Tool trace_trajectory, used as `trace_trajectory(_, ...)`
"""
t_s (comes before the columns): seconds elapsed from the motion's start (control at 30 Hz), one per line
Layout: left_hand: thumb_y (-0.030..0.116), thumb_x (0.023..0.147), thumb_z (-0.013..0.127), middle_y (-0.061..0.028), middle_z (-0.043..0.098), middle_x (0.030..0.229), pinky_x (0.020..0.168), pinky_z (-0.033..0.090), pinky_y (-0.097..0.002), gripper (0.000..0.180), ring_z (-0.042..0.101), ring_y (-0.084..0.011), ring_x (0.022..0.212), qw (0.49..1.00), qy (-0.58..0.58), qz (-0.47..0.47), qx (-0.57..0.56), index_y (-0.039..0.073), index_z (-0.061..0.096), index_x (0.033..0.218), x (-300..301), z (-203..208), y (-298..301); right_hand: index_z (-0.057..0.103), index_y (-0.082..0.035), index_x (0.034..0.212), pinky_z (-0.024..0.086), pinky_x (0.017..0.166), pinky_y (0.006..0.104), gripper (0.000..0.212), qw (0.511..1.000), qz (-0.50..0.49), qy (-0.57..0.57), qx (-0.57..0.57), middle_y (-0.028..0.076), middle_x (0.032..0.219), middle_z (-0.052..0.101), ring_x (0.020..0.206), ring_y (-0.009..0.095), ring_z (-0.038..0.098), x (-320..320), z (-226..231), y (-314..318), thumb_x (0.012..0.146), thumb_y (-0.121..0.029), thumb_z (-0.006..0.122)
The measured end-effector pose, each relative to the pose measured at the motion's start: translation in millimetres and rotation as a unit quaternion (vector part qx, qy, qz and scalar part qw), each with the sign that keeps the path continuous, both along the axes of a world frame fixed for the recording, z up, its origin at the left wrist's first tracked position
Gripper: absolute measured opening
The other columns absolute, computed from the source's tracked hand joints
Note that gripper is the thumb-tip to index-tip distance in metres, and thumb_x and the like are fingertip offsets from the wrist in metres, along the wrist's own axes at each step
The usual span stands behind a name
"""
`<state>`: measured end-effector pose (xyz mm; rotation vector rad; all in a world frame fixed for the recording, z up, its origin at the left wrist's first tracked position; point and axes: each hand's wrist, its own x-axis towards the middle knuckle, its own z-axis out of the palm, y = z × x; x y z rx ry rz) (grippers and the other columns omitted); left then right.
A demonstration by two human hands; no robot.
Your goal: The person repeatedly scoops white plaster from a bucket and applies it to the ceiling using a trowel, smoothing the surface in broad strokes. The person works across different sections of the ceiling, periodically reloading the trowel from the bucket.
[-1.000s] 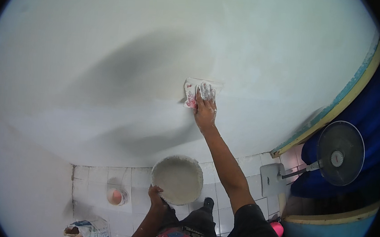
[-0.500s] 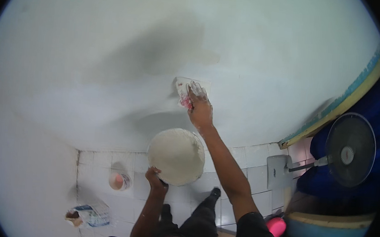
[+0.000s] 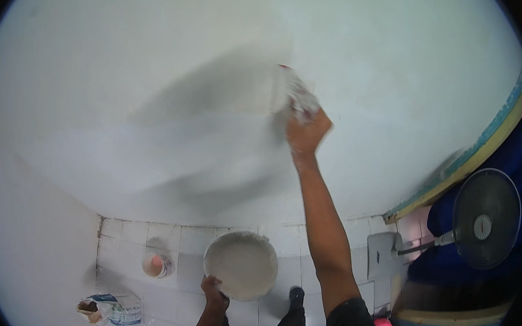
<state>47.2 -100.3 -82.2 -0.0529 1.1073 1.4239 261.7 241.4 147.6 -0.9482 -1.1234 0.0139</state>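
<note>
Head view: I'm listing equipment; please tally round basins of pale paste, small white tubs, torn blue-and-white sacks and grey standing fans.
Basin of pale paste: 1
White tub: 1
Torn sack: 1
Standing fan: 1
Total: 4

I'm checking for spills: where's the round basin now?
In the head view, the round basin is below centre, held at its lower-left rim by the left hand.

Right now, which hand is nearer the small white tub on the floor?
Left: the left hand, gripping the basin, is right of the tub; the right hand is farther, up at the wall.
</note>
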Motion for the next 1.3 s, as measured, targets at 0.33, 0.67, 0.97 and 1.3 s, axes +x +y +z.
trace_trajectory(0.33, 0.022, 0.060, 0.053, -0.0105, 0.056, 0.100, 0.085, 0.050, -0.0401, 0.050, 0.057, -0.0301, 0.096, 0.998, -0.024, -0.007, -0.064, 0.003, 0.054, 0.106, 34.9, -29.6, -5.7, 0.061, 0.002, 0.121, 0.054, 0.078, 0.0346, 0.043, 0.983, -0.067, -0.138, 0.095, 0.017, 0.100, 0.070, 0.086, 0.025, 0.069, 39.8, 53.9, -43.6, 0.078, 0.005, 0.064)
trace_trajectory(0.67, 0.017, 0.061, 0.053, -0.0087, 0.057, 0.099, 0.080, 0.051, -0.0376, 0.051, 0.058, -0.0246, 0.091, 1.000, -0.005, -0.027, -0.012, 0.004, 0.052, 0.110, 31.9, -23.7, -10.3, 0.053, -0.005, 0.134, 0.044, 0.101, 0.0467, 0.058, 0.888, -0.082, -0.453, 0.002, 0.023, 0.129, 0.056, 0.122, 0.041, 0.051, -7.0, -22.0, -8.8, 0.078, 0.000, 0.064)
trace_trajectory(0.97, 0.017, 0.061, 0.052, -0.0074, 0.055, 0.097, 0.080, 0.050, -0.0372, 0.051, 0.057, -0.0240, 0.091, 1.000, 0.002, 0.007, -0.022, 0.007, 0.052, 0.111, 2.5, -27.4, -23.2, 0.049, -0.011, 0.138, 0.049, 0.091, 0.0480, 0.067, 0.861, -0.008, -0.457, -0.223, 0.018, 0.106, 0.064, 0.105, 0.038, 0.059, -23.4, -26.4, -63.0, 0.074, 0.001, 0.065)
trace_trajectory(1.3, 0.017, 0.061, 0.052, -0.0089, 0.056, 0.102, 0.083, 0.049, -0.0377, 0.054, 0.058, -0.0260, 0.095, 1.000, -0.018, 0.021, 0.004, 0.004, 0.053, 0.114, -5.8, -30.7, -13.9, 0.047, 0.000, 0.138, 0.041, 0.106, 0.0462, 0.052, 0.874, -0.130, -0.467, -0.034, 0.020, 0.143, 0.047, 0.129, 0.039, 0.046, -67.9, 45.0, -8.6, 0.086, -0.008, 0.056)
